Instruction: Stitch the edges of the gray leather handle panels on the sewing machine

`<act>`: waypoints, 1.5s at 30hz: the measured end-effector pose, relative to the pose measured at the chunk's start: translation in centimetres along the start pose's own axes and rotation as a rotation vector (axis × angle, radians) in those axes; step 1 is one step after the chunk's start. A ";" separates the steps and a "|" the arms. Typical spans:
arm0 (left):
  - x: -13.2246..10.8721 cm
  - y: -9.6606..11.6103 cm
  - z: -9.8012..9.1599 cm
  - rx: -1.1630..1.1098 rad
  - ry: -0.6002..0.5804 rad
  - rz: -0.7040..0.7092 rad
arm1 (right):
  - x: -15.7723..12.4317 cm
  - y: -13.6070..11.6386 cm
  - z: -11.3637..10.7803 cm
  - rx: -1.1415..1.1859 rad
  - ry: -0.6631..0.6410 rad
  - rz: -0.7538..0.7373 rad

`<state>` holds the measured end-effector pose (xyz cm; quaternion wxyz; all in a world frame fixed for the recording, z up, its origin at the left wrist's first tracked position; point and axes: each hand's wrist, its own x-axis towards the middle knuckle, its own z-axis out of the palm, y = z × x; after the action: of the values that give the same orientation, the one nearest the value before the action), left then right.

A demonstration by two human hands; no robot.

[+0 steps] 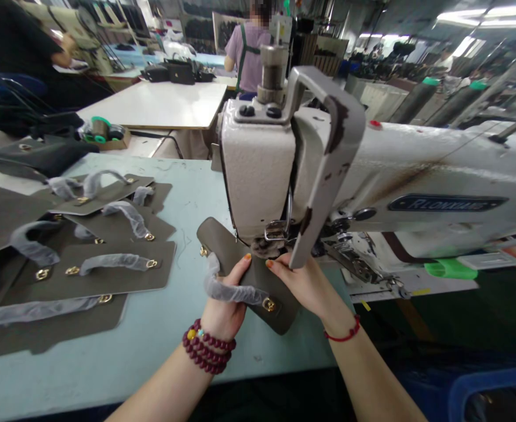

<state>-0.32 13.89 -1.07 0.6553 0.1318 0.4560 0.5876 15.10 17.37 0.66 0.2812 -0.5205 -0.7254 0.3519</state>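
Observation:
A dark grey-brown bag flap [279,302] lies bent under the head of a white sewing machine [260,170]. Its carry handle [234,292] is wrapped in cloudy plastic and fixed with gold rings. My left hand [229,305] reaches beneath the handle and grips the flap, thumb on top near the machine's foot. With fingers closed, my right hand [299,287] pinches the flap's edge on the other side, close to the needle area. The fingertips under both hands are hidden by the leather, and the machine head covers the needle.
Several similar flaps with wrapped handles [115,262] are piled on the left of the pale blue table [152,346]. Thread spools [101,129] sit in a box behind them. A metal lever [328,158] juts from the machine. A person [251,55] stands beyond; another sits at far left.

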 end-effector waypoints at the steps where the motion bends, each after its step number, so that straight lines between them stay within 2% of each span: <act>1: -0.1 0.1 -0.1 0.032 0.006 -0.008 | 0.0 -0.1 0.0 0.006 0.002 -0.001; 4: -0.1 0.5 -0.4 0.130 -0.030 -0.035 | -0.1 -0.5 -0.2 0.027 -0.008 0.014; 7: 0.0 0.6 -0.7 0.145 -0.129 -0.084 | -0.2 -1.0 -0.5 0.039 -0.029 0.028; 9: 0.1 0.6 -0.8 0.145 -0.155 -0.073 | -0.3 -1.2 -0.7 0.073 -0.036 0.016; 14: 0.3 -0.2 -1.4 0.143 -0.131 0.014 | -0.4 -0.9 -0.9 0.160 -0.012 0.000; 18: 0.5 -1.1 -2.2 0.226 -0.144 0.084 | -0.4 -0.2 -0.7 0.170 -0.027 0.016; 22: 0.5 -0.8 -1.7 0.371 -0.059 0.133 | -0.4 0.3 -0.3 0.214 -0.019 0.024; 24: 0.5 -0.4 -1.2 0.415 -0.054 0.156 | -0.4 0.5 -0.1 0.216 0.008 0.009; 28: 0.6 -0.1 -1.3 0.360 -0.107 0.117 | -0.3 0.9 0.2 0.177 0.050 -0.031; 33: 0.9 -0.1 -1.1 0.195 -0.080 0.130 | -0.3 1.1 0.5 0.104 0.018 -0.017; 36: 1.2 0.5 -0.6 0.223 -0.076 0.135 | -0.5 0.9 0.9 0.067 0.010 0.027; 40: 2.3 2.2 -1.0 0.301 -0.200 0.087 | -1.0 0.0 1.7 0.062 0.030 0.097; 45: 4.2 4.5 -2.6 0.372 -0.396 -0.115 | -1.7 -0.9 2.7 0.136 0.065 0.128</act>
<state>-5.58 17.90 -1.15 0.7286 0.3359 0.4258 0.4184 13.02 14.99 -0.31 0.3163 -0.5568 -0.6554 0.4004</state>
